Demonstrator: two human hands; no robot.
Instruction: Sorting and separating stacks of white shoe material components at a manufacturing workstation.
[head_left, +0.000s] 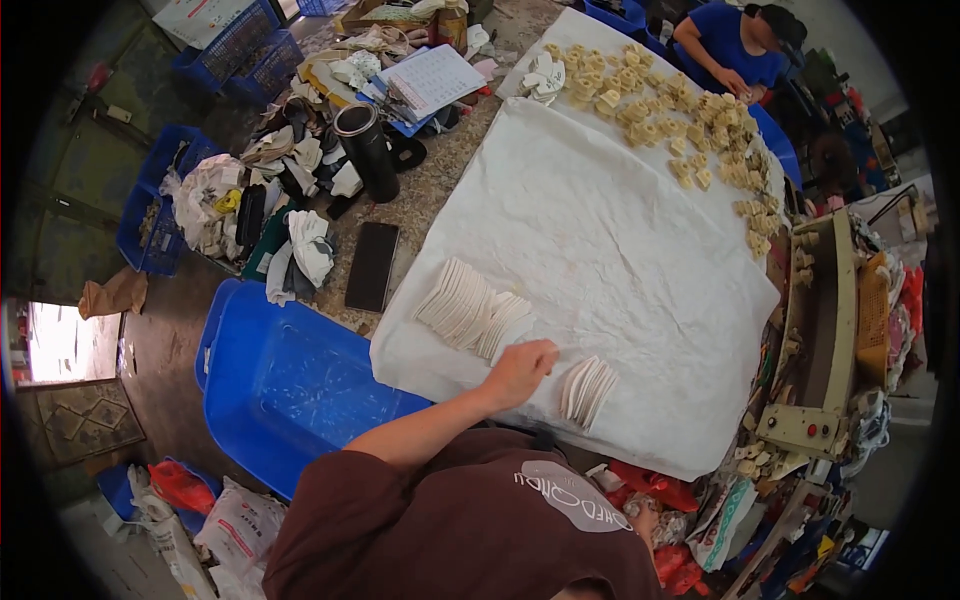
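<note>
The small fan (588,388) of thin off-white pieces lies on the white sheet (620,250), just right of your left hand (520,372). The pieces overlap like shingles and look flat, light and somewhat flexible, probably cut leather or foam; judged so, they will slide over one another easily and the fan will scatter if you push it from one side. Take it by pinching across the stacked edges, thumb under and fingers on top, or square it first.

Your left hand rests on the sheet between this fan and the larger fan (470,308), fingers curled. You seem to touch the sheet or a piece there; whether anything is pinched cannot be told. Your right hand is not in view.

Further out: tan pieces (690,120) strewn along the far edge, a phone (372,265), a black tumbler (366,150), a blue bin (290,385).
</note>
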